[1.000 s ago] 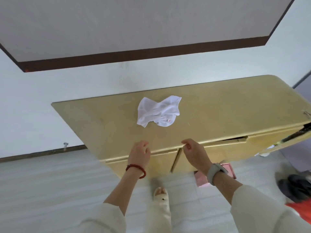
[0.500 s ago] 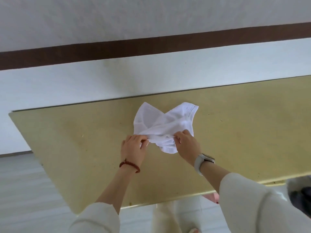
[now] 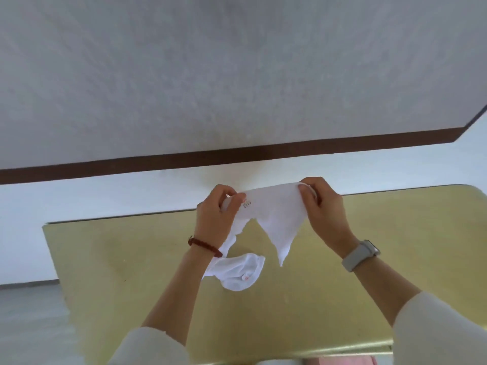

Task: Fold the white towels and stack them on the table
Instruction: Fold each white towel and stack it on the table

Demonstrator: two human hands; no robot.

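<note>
Wall [image 3: 237, 75], pale and textured with a dark brown band [image 3: 237, 154] across it, fills the space beyond both hands. Below the hands lies the yellow surface [image 3: 342, 299], its far edge just behind the knuckles. A white towel [image 3: 274, 214] hangs in the air between the hands, its top edge stretched from one to the other and a pointed corner drooping below the right hand's side. A second white towel [image 3: 237, 272] lies crumpled on the surface beneath the left wrist; whether it joins the strip trailing down from the left hand I cannot tell. The left hand [image 3: 214, 214] pinches the towel's near-left end, fingers curled on the cloth. The right hand [image 3: 325, 209] pinches the opposite end likewise. A pale watch [image 3: 359, 255] sits on the right wrist, a red bead bracelet [image 3: 204, 245] on the left.
</note>
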